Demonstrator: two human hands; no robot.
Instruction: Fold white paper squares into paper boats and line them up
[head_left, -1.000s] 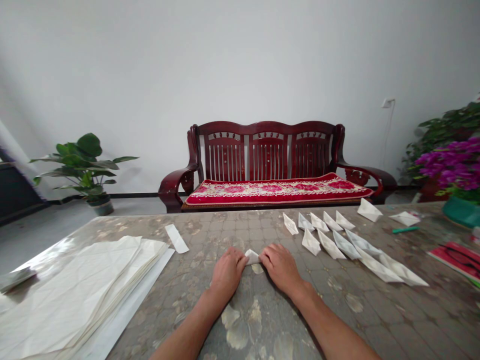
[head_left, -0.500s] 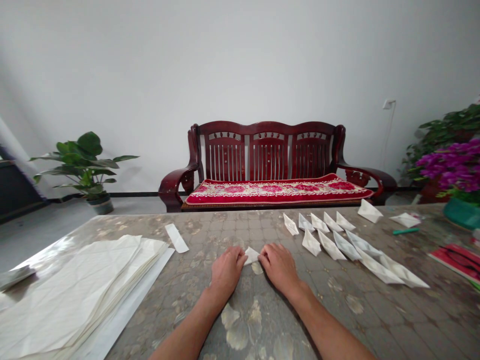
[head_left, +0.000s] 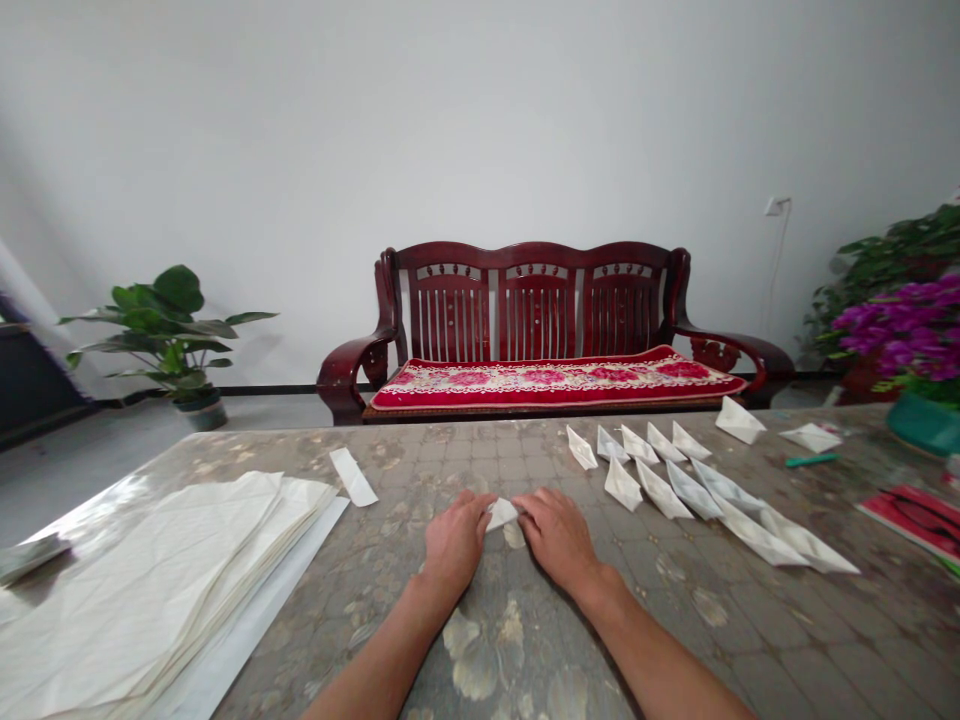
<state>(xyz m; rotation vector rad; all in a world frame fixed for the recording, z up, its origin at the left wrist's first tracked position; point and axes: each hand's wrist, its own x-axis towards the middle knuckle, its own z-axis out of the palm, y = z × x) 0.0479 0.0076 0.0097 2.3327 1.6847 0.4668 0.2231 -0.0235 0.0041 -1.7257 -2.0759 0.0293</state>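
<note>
"As two bare forearms reach in from the near edge, what are the hands doing?"

"The left hand (head_left: 456,540) has thumb and fingers closed on the left end of a small folded white paper (head_left: 501,515). The right hand (head_left: 556,535) pinches its right end. The paper sits between them, low over the middle of a patterned table (head_left: 420,455)."

"What lies to the left?"

"Beyond the left hand, a white paper strip (head_left: 353,477); nearer the viewer, a broad pile of thin white sheets (head_left: 150,590)."

"And to the right?"

"Pointed paper boats (head_left: 662,492) stand grouped in rows. Farther right are two more folded pieces (head_left: 739,421), a green pen-like item (head_left: 812,460), and dark glasses (head_left: 926,512) on a red book or folder (head_left: 885,512); I cannot tell which."

"What is behind the table?"

"A dark red wooden bench (head_left: 536,255) with a red floral cushion (head_left: 559,382), against a pale wall (head_left: 480,120). A leafy potted plant (head_left: 176,330) stands left; purple flowers (head_left: 911,325) rise at right."
</note>
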